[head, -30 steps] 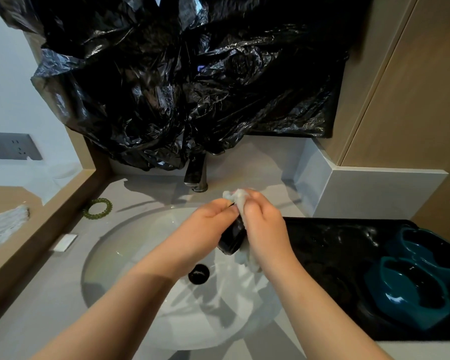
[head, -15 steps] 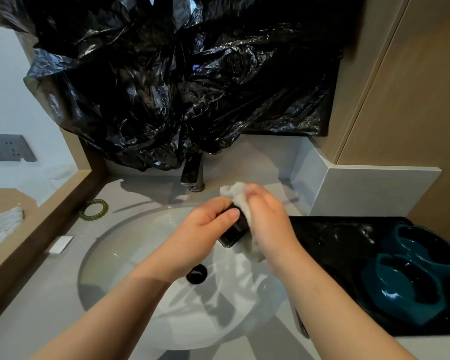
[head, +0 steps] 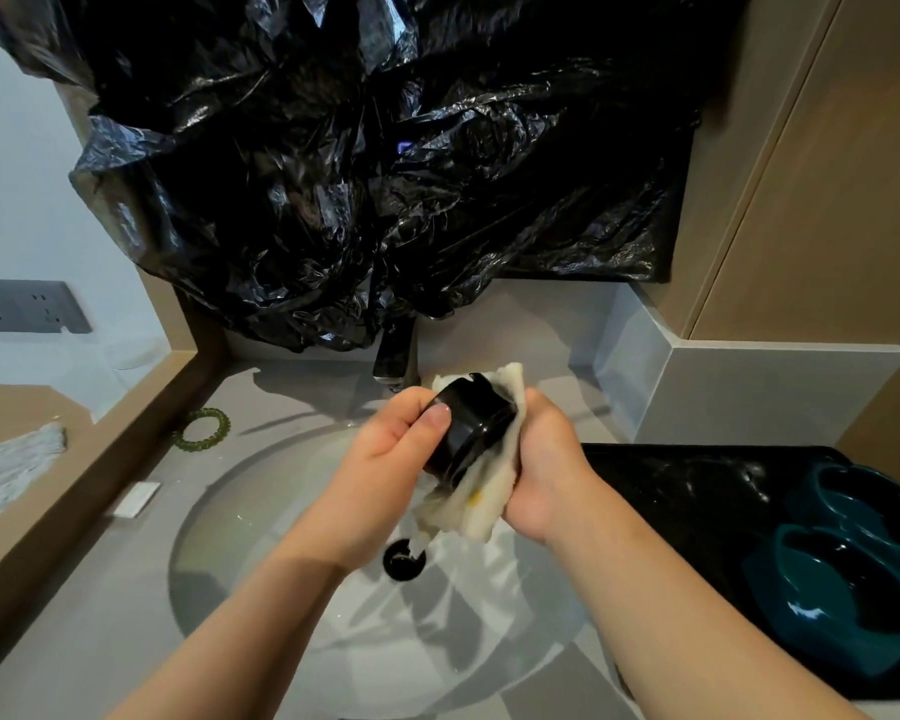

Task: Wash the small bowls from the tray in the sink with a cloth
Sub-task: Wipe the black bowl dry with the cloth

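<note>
Small black bowl (head: 471, 426), both hands, white cloth (head: 481, 504), over sink (head: 261, 589)

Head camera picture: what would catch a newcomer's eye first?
Two hands over the white sink: the left hand holds a small black bowl, the right hand presses a white cloth around it. Crumpled black plastic looms behind the tap; teal bowls wait at right.

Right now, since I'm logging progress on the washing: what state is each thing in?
black bowl: tilted on its side, gripped by left hand
cloth: wrapped against the bowl, held by right hand
teal bowls: two, upright on the black tray
faucet: no water visible running
sink: drain open
</note>
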`<state>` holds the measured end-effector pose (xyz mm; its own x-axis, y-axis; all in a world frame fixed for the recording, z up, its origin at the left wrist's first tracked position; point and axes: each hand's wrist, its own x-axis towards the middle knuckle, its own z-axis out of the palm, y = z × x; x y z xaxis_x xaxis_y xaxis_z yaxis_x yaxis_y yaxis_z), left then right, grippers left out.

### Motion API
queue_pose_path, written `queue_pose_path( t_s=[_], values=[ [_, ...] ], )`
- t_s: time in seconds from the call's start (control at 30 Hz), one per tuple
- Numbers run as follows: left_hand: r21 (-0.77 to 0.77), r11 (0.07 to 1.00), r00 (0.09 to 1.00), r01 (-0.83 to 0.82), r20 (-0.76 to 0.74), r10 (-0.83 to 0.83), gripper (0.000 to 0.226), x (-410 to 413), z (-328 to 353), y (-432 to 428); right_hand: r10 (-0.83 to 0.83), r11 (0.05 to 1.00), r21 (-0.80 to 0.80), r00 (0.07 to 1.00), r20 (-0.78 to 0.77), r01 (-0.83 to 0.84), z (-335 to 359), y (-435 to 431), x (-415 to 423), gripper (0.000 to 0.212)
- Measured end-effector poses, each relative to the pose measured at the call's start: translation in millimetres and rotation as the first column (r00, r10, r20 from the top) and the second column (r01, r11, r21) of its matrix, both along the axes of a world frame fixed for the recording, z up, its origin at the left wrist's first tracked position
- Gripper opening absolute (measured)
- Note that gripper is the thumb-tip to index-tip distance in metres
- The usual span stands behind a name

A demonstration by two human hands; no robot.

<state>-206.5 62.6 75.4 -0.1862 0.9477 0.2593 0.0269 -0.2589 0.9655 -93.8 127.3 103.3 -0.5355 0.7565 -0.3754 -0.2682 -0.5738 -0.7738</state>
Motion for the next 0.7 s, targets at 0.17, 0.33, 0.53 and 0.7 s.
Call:
queue_pose_path(
  t_s=[0.17,0.33,0.53,0.7],
  values=[
    [-0.142,0.986,0.959,0.092,-0.254,-0.126,0.022,-9.7,15.8,1.4,-0.216,0.926,0.335,0.972,0.097,0.172,1.8,8.3,2.4,0.018],
    [-0.281,0.958,0.979,0.054,-0.174,-0.106,0.034,4.0,21.2,13.3,-0.307,0.771,0.633,0.91,0.279,0.066,-3.7,0.7,2.5,0.024],
    [-0.143,0.986,0.966,-0.08,-0.254,0.041,0.03,20.0,17.6,14.9,-0.299,0.78,0.618,0.927,0.226,0.101,-0.6,-3.4,4.6,0.026],
    [-0.059,0.995,0.958,-0.074,-0.283,0.054,0.026,19.3,13.9,5.6,-0.035,0.965,0.261,0.968,0.249,-0.033,14.3,4.9,10.8,0.024]
  ],
)
